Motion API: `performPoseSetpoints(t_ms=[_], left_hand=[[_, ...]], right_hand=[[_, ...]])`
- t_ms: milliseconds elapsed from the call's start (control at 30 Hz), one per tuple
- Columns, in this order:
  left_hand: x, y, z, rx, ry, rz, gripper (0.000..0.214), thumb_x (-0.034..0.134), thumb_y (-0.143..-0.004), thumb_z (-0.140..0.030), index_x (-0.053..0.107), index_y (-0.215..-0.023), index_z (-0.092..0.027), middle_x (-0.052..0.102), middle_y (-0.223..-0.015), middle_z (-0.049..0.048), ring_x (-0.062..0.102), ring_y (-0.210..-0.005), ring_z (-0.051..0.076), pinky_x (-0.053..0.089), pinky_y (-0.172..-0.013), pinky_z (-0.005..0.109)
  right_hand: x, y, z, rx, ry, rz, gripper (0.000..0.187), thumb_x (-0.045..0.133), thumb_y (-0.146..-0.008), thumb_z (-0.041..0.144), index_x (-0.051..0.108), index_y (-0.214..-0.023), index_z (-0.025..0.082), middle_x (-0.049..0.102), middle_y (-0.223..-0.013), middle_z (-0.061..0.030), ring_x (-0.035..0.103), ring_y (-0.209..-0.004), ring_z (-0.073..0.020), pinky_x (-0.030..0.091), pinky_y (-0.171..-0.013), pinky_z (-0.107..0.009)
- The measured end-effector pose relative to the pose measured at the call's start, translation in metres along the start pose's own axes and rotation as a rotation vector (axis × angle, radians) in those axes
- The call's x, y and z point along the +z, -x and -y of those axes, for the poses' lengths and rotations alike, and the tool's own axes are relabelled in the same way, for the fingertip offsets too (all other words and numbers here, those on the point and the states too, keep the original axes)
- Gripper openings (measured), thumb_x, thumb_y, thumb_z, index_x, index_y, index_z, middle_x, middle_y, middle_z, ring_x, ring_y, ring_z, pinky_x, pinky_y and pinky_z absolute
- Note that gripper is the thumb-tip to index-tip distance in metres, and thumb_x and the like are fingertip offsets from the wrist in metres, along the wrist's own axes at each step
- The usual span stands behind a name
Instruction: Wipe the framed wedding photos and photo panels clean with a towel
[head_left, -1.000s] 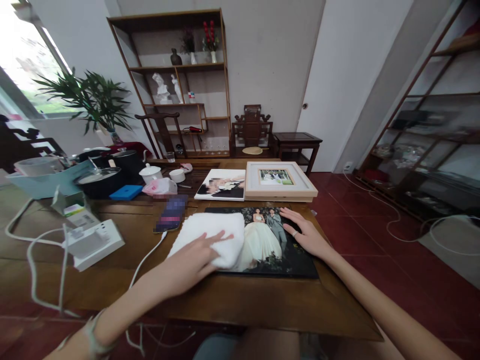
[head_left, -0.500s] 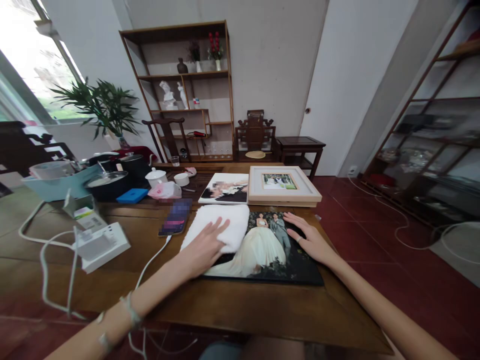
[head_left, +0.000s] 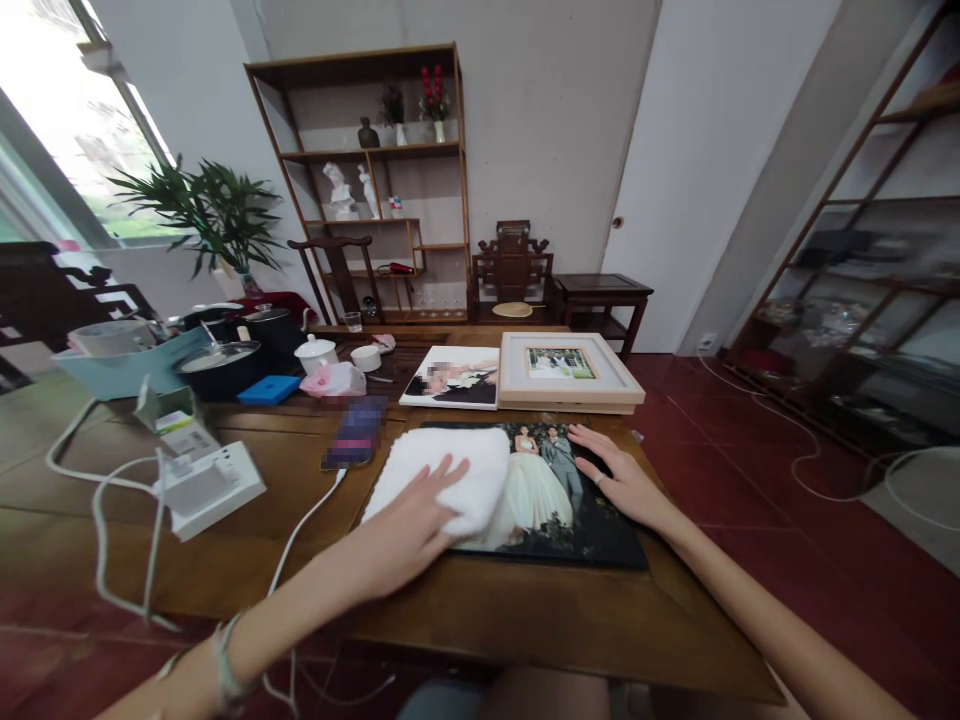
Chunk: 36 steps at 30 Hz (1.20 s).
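Note:
A white fluffy cloth (head_left: 442,470) lies over the left part of a large wedding photo panel (head_left: 540,500), which rests flat on the wooden table. My left hand (head_left: 424,525) lies on the cloth with its fingers stretched out and pressing down, not wrapped round it. At the panel's right edge, my right hand (head_left: 615,478) rests flat with the fingers extended and a ring on one. The uncovered part of the panel shows a couple in a white gown and a grey suit against dark foliage.
Behind the panel lie another photo print (head_left: 454,378) and a light wooden picture frame (head_left: 574,370). A phone (head_left: 356,430) with a white charging cable (head_left: 300,530) is to the left. Further left stand a white box (head_left: 217,490), a blue box (head_left: 268,389) and a lidded pan (head_left: 217,370).
My left hand has slid the cloth toward me and slightly right, baring the panel's far left edge and covering more of the gown. My right hand stays in place.

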<state>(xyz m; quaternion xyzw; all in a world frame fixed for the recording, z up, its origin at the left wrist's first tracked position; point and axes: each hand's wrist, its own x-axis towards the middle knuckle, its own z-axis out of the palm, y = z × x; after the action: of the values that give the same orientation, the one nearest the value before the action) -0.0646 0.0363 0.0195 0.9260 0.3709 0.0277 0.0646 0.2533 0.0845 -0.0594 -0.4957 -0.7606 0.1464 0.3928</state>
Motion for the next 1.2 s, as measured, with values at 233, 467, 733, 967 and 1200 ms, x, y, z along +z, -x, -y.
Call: performPoseSetpoints(t_ms=[233,467,733,967,1200], left_hand=[[-0.001,-0.052,0.055,-0.087,-0.09,-0.014,0.032,0.037,-0.093,-0.029,0.064,-0.097,-0.012,0.023,-0.145,0.0143,0.012,-0.135,0.028,0.02,-0.107,0.047],[0.009,0.007,0.003,-0.084,-0.122,0.018,0.026,0.04,-0.085,-0.007,0.065,-0.091,-0.013,0.021,-0.146,0.013,0.011,-0.134,0.032,0.026,-0.104,0.05],[0.025,0.041,-0.019,-0.041,-0.13,0.053,0.036,0.048,-0.078,-0.005,0.061,-0.109,-0.02,0.02,-0.146,0.0088,0.015,-0.133,0.034,0.027,-0.104,0.05],[-0.001,-0.033,0.022,-0.027,-0.107,0.017,0.027,0.039,-0.09,-0.018,0.062,-0.103,-0.017,0.012,-0.148,0.0082,0.006,-0.135,0.03,0.019,-0.106,0.05],[0.002,-0.068,0.045,0.036,-0.169,0.025,0.03,0.037,-0.089,-0.016,0.06,-0.108,-0.018,0.017,-0.147,0.0076,0.01,-0.136,0.026,0.018,-0.106,0.052]], right_hand=[[0.0,-0.001,0.0,0.009,0.004,0.001,0.036,0.047,-0.085,0.034,0.055,-0.118,0.024,0.051,-0.131,-0.0076,0.041,-0.126,-0.0216,0.029,-0.107,-0.047],[0.002,-0.001,-0.001,0.003,-0.002,-0.02,0.036,0.047,-0.084,0.033,0.056,-0.117,0.024,0.052,-0.13,-0.0073,0.041,-0.126,-0.0221,0.03,-0.106,-0.048],[0.002,-0.001,-0.002,0.003,0.014,-0.02,0.035,0.047,-0.084,0.033,0.056,-0.117,0.025,0.052,-0.13,-0.0071,0.042,-0.125,-0.0217,0.031,-0.107,-0.047],[0.001,-0.001,0.0,0.006,0.022,-0.007,0.035,0.046,-0.085,0.033,0.056,-0.117,0.024,0.051,-0.131,-0.0075,0.041,-0.126,-0.0221,0.03,-0.107,-0.048],[0.0,0.0,0.0,0.019,0.015,0.001,0.036,0.046,-0.085,0.035,0.056,-0.117,0.023,0.051,-0.131,-0.0079,0.04,-0.126,-0.0221,0.03,-0.107,-0.046]])
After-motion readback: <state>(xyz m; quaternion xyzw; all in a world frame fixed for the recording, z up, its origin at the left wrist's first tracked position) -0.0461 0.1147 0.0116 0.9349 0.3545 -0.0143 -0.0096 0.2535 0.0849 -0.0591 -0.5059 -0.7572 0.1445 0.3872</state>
